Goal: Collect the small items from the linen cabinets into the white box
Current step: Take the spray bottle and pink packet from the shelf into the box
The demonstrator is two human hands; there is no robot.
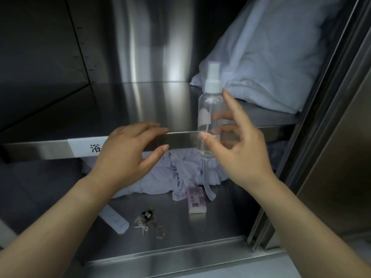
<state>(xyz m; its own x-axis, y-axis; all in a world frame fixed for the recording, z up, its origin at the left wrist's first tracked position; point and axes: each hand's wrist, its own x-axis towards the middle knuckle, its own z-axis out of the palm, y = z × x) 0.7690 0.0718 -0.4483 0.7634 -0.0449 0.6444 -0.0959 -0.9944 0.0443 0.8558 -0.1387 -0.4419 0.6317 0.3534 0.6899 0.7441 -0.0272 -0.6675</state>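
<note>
Head view: right hand [239,149] has the clear spray bottle [210,117] upright in front of the upper shelf edge [180,140], thumb and fingers curled around its lower half, index finger lifted free. Left hand [130,149] rests on that edge, fingers loosely spread, gripping nothing, covering part of a printed label [86,148]. Below, a pink packet [196,200], a blurry keychain cluster [149,221] and a half-hidden white stick [115,219] lie near crumpled linen [170,177].

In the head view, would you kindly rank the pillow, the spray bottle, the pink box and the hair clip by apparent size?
Largest to smallest:
1. pillow, on the upper shelf.
2. spray bottle, though held nearer the camera by the right hand.
3. pink box.
4. hair clip.
</note>
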